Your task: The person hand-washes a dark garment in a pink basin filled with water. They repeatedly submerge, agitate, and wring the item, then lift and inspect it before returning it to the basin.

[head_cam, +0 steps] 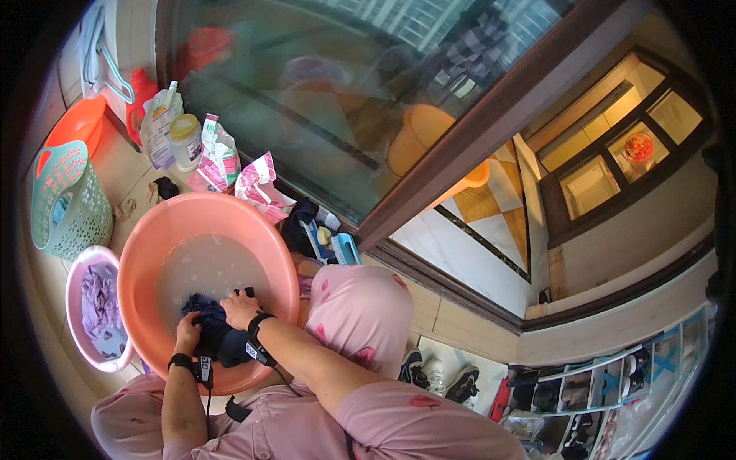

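A dark navy garment (221, 339) lies bunched against the near wall of a large orange-pink plastic basin (144, 247). Cloudy water with bits of foam (207, 259) fills the basin's bottom, and part of the cloth dips into it. My left hand (188, 332) grips the garment at its left side. On the upper right of the cloth, my right hand (240, 309) has its fingers curled round a dark fold. Both wrists wear black straps with small devices attached. Which parts of the garment lie under my hands is hidden.
Left of the basin stand a pink tub (72, 310) with lilac laundry and a green perforated basket (86, 213). Detergent bags (221, 155), a lidded jar (185, 144) and a red jug (141, 103) line the glass door. Brushes (345, 250) lie right; shoes (434, 374) stand lower right.
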The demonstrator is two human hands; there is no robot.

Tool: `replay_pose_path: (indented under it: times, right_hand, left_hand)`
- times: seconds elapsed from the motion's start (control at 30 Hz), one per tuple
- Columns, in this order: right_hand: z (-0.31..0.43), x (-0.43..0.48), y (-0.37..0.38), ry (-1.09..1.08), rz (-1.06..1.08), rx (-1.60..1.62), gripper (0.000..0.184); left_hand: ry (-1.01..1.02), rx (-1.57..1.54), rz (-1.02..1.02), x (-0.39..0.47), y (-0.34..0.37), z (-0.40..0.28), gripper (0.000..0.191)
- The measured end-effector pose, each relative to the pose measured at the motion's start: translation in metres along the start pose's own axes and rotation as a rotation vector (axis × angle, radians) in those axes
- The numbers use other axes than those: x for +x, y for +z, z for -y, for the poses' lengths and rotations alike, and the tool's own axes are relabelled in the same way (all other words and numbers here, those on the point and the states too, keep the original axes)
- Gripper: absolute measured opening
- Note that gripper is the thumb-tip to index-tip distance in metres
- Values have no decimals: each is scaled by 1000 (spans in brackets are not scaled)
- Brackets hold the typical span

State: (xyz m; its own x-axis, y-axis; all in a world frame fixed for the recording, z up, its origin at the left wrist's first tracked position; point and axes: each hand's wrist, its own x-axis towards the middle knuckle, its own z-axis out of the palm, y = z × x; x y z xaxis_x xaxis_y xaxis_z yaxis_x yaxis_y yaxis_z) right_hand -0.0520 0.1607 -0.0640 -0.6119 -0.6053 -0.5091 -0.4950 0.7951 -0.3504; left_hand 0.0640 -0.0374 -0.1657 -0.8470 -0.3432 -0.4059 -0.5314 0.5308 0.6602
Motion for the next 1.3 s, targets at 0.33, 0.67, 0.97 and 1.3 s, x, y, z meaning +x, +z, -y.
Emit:
replay_pose_path:
  times: [0.33, 0.67, 0.97, 1.3]
  right_hand:
    - [2, 1, -2, 9, 17, 3, 33]
    - [3, -2, -5, 9, 15, 25, 34]
    - [3, -1, -3, 10, 17, 28, 34]
    - [4, -3, -4, 34, 40, 22, 35]
  left_hand:
    - [-27, -56, 19, 5, 5, 13, 46]
    - [-19, -42, 26, 4, 3, 10, 46]
    - [-7, -38, 15, 2, 3, 11, 46]
    - [-14, -57, 17, 3, 6, 17, 46]
